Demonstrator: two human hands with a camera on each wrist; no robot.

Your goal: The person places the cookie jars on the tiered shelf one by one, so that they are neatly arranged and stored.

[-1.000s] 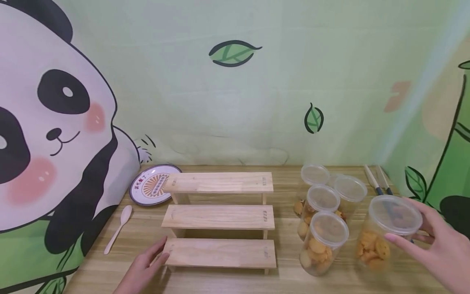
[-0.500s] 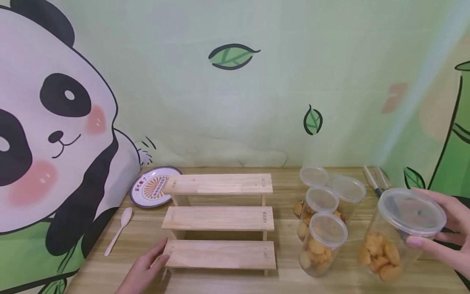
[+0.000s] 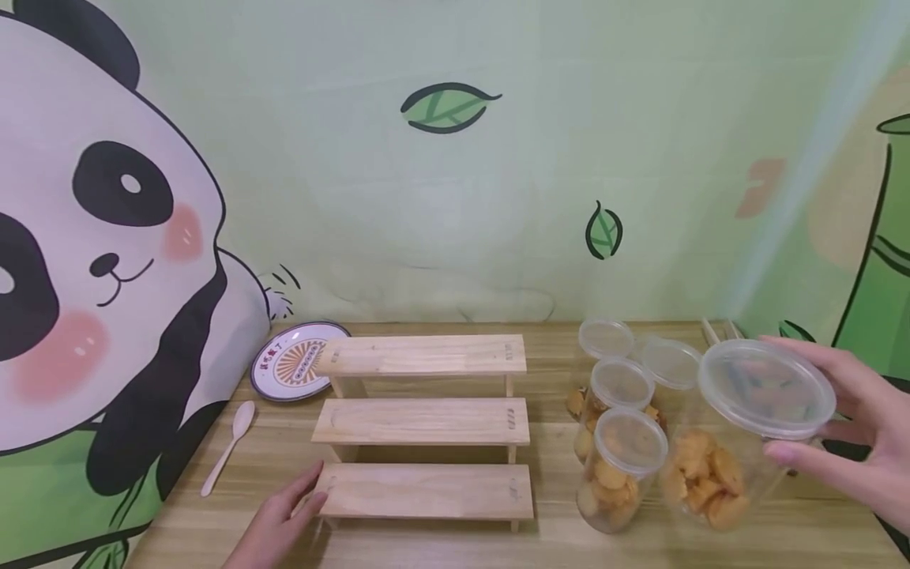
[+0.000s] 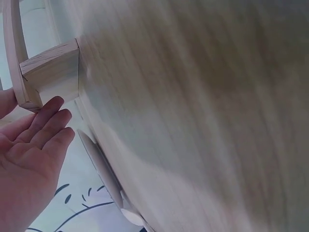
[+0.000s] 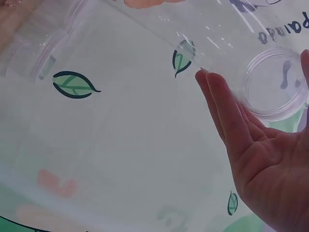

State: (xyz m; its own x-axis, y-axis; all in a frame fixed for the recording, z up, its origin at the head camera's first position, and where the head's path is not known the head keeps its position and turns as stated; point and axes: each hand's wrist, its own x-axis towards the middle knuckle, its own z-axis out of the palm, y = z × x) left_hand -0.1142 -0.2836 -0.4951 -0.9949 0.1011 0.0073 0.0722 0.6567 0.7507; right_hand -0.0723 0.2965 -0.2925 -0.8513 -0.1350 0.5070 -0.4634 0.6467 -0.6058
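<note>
My right hand grips a clear plastic jar just under its translucent lid, thumb in front and fingers round the far side. Orange-brown snack pieces lie in the jar's lower part. In the right wrist view the held jar slants across the top, with dark handwriting on its wall. My left hand touches the left end of the lowest step of a three-tier wooden stand. From the left wrist, that step's end shows between thumb and relaxed fingers.
Left of the held jar, several lidded jars with snacks stand close together, the nearest jar in front. Behind the stand's left end lies a patterned plate; a pale spoon is nearby. Light-handled utensils lie at the back right.
The right hand has lifted the jar, shifting first right, then back left and up toward the other jars. The left hand and stand have stayed put.
</note>
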